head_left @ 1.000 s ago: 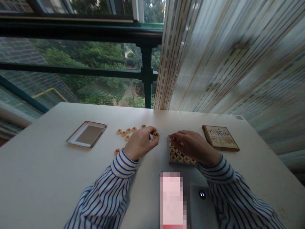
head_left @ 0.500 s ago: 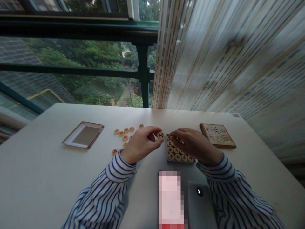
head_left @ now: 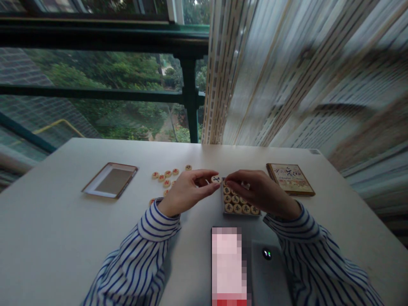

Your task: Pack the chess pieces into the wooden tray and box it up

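My left hand (head_left: pixel 188 189) pinches a round Chinese chess piece (head_left: pixel 216 179) with a dark character between thumb and fingers, just left of an open box (head_left: pixel 223 204). Rows of pieces with dark characters (head_left: pixel 237 208) lie in the box. My right hand (head_left: pixel 259 189) is over the box's upper part, its fingers bent and drawn together at the far left corner. What those fingertips hold, if anything, is hidden. Loose pieces with red characters (head_left: pixel 166 183) lie on the table behind and beside my left hand, which partly covers them. One more piece (head_left: pixel 188 167) lies farther back.
A shallow tray-like lid (head_left: pixel 95 190) lies at the left of the white table (head_left: pixel 47 221). At the right is a flat case with a printed cover (head_left: pixel 291 177). A pixelated phone-like object (head_left: pixel 228 263) and a grey device with a small display (head_left: pixel 267 274) lie in front.
My left hand has carried the chess piece rightward to the box's left edge, close to my right fingertips. My right hand stays over the box. The view has shifted slightly.
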A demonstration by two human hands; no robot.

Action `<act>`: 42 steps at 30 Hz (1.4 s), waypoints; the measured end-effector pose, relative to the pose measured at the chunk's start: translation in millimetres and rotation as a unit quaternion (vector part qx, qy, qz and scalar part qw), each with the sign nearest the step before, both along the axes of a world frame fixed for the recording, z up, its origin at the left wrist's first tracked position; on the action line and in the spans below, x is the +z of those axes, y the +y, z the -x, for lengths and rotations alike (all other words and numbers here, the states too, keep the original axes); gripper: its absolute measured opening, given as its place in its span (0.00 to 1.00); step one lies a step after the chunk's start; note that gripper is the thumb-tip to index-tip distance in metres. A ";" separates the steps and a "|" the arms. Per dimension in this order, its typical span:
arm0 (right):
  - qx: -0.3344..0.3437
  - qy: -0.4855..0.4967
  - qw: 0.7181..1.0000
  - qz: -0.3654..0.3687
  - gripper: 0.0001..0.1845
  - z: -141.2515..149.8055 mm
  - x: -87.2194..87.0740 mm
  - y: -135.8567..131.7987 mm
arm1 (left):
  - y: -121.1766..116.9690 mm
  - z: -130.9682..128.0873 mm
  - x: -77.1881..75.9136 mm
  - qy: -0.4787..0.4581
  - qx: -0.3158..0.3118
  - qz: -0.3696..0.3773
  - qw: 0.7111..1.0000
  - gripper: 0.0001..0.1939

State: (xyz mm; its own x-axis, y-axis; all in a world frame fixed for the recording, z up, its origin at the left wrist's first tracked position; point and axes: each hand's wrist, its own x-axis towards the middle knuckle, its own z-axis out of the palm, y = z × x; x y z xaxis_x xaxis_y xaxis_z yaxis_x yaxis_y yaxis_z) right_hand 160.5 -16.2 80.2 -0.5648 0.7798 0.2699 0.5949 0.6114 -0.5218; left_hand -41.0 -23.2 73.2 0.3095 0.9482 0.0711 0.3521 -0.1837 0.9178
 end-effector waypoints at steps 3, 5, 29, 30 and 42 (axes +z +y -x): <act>-0.005 0.043 0.999 0.022 0.11 2.2 1.0 -1.6 | 0.0 0.1 -1.0 -0.011 -0.008 0.015 1.000 0.20; -0.009 0.067 0.997 0.039 0.12 4.0 1.5 -2.5 | 0.2 0.0 -2.7 -0.029 -0.022 0.035 0.999 0.20; 0.008 0.293 0.925 0.240 0.12 11.0 -11.1 0.9 | 1.3 -5.5 -10.2 -0.112 -0.043 0.048 0.992 0.19; 0.011 0.298 0.923 0.243 0.12 10.7 -11.3 0.8 | 1.5 -5.1 -10.3 -0.113 -0.041 0.050 0.992 0.18; 0.025 0.299 0.920 0.252 0.18 10.4 -12.2 -2.3 | 3.2 -5.4 -7.9 -0.205 -0.007 0.080 0.976 0.13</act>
